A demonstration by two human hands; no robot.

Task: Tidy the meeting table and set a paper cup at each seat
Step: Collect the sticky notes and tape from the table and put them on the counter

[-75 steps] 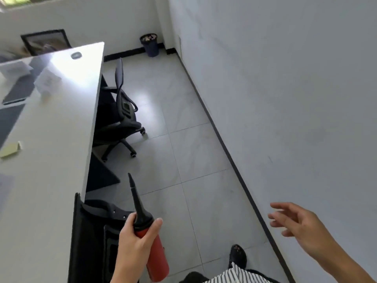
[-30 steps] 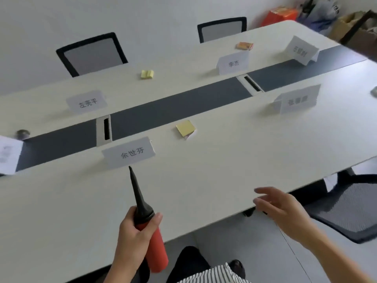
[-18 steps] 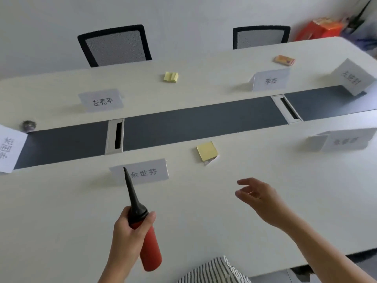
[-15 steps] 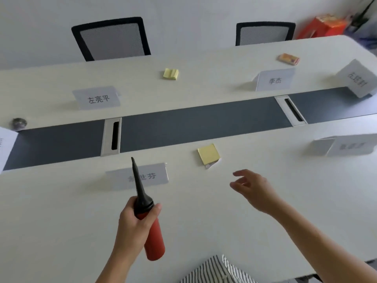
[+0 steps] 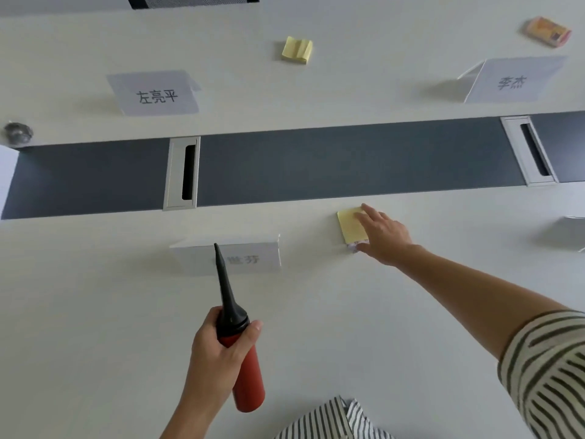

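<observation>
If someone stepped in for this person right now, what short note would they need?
Left hand grips the red pump over the table.
Right hand rests with straight fingers on the near yellow sticky pad, not yet lifted.
Left to clear: that pad, the far sticky pad, the orange packet, a small grey object at far left.
Name cards stand in place.
No paper cups in view; none set.

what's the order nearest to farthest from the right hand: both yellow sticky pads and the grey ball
1. near sticky pad, under the fingers of the right hand
2. far sticky pad, across the dark strip
3. grey ball, far left edge
</observation>
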